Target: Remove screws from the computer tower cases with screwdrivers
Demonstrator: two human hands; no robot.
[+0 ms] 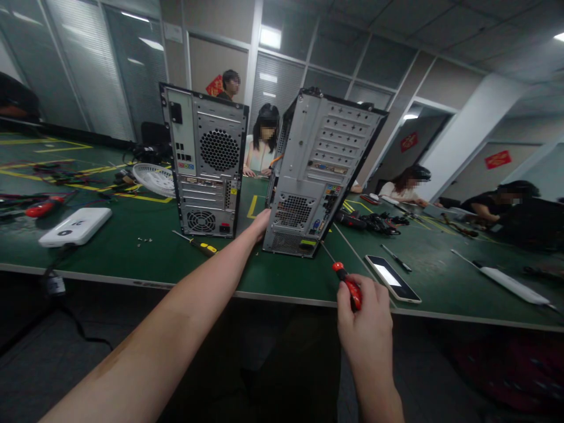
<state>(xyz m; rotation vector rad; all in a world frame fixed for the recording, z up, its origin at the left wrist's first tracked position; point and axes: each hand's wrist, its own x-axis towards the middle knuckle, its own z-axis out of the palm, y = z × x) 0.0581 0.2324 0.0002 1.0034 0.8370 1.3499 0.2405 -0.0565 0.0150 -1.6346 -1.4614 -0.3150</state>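
One-handed, grips the red screwdriver in the right hand, with fingers closed round the red-and-black handle, and points the thin shaft up and leftward to the lower right corner of the right tower; cannot confirm contact at the tip. Reaches the left hand to the lower left side of the same tower, with fingers hidden by the casing; cannot tell their spread or hold. Faces the rear panel of the right tower, standing on the green table, and beside it, across a gap, the rear panel of the left tower. Shows at the foot of the left tower a yellow-and-black screwdriver, then farther left small metal pieces, a white device and a red-handled tool, with a white basket behind. Shows to the right of the right hand a phone-like device, a slim pen-like tool and a long white tool, with black cables beyond. Includes a seated person between the towers, across the table.
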